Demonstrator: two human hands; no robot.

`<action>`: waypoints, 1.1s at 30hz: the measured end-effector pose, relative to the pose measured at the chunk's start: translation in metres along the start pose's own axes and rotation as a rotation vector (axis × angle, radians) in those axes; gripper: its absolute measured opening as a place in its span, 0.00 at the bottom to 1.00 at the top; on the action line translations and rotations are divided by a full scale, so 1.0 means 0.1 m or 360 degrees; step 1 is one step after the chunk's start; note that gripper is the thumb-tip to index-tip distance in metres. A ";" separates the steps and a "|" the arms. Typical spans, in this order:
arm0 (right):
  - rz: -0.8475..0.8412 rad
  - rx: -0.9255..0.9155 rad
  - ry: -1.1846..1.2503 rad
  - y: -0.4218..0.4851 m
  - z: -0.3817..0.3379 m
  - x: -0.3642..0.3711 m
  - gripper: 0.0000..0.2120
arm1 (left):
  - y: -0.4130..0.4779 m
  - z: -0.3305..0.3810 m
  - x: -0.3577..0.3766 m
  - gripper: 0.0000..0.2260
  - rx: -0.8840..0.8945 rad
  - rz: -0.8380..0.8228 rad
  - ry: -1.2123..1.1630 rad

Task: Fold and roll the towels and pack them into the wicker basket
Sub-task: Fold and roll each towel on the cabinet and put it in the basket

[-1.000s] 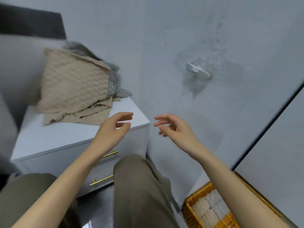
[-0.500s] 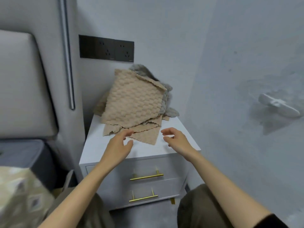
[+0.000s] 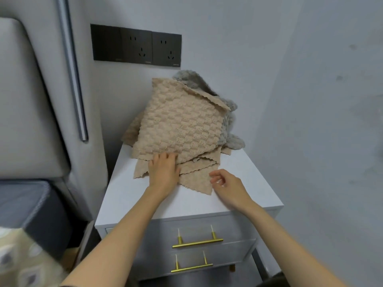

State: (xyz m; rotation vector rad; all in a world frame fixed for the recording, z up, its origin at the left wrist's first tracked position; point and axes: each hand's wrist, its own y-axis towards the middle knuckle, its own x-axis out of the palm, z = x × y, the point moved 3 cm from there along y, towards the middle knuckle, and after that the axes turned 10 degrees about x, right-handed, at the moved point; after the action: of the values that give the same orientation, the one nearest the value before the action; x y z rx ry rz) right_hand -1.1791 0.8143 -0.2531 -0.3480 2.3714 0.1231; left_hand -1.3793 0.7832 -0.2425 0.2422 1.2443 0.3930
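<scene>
On top of the white nightstand (image 3: 238, 183) both bare hands worked at the front edge of a towel heap. Left hand (image 3: 163, 172) lay palm down, fingers spread flat and pushed in under the lower edge of the top beige towel (image 3: 180, 125), resting on the beige layers beneath it; not closed around anything that I could see. Right hand (image 3: 228, 184) sat just right of the left one, fingers loosely curled, thumb and forefinger near the pointed corner of the lowest beige towel (image 3: 196, 180); whether it actually pinched the cloth could not be told. Beyond the left hand's fingertips the top beige towel leaned up steeply, waffle texture facing the camera, zigzag edges showing. Behind and right of it, past both hands, a grey fluffy towel (image 3: 228, 123) bunched against the wall, partly hidden. More beige layers stuck out beneath, left of the left hand and between the two hands. Below the wrists, the nightstand front showed two drawers with gold bar handles (image 3: 198, 242). Above the heap, a black socket panel (image 3: 136, 45) on the wall. Far left of the left forearm, a grey padded headboard (image 3: 27, 96) and a patterned cloth (image 3: 22, 259) at the bottom corner. Wicker basket was out of frame.
</scene>
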 end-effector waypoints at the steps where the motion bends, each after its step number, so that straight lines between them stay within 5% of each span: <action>1: -0.0003 -0.0007 0.0013 0.01 0.01 0.00 0.12 | 0.05 0.00 0.02 0.15 0.0011 0.0029 0.0058; 10: -0.0073 0.0149 0.0275 0.02 0.10 -0.13 0.11 | 0.21 0.10 -0.01 0.05 0.0063 0.0249 0.0250; 18: -0.0072 0.0169 0.0347 -0.08 0.12 -0.17 0.10 | 0.12 -0.11 0.01 0.08 0.0073 0.0138 0.0411; 28: 0.0026 0.0243 0.0705 -0.17 -0.03 -0.25 0.09 | -0.16 0.21 -0.47 0.03 0.0308 0.0547 -0.0393; 33: -0.0212 0.0655 0.1542 -0.17 -0.04 -0.28 0.15 | -0.41 0.46 -0.53 0.04 0.0537 0.0203 -0.0838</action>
State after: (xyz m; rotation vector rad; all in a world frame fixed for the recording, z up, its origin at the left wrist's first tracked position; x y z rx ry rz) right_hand -1.1572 0.8028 -0.2313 -0.4183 3.1958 -0.7463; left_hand -1.3435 0.7254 -0.1981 0.6716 0.7695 0.2046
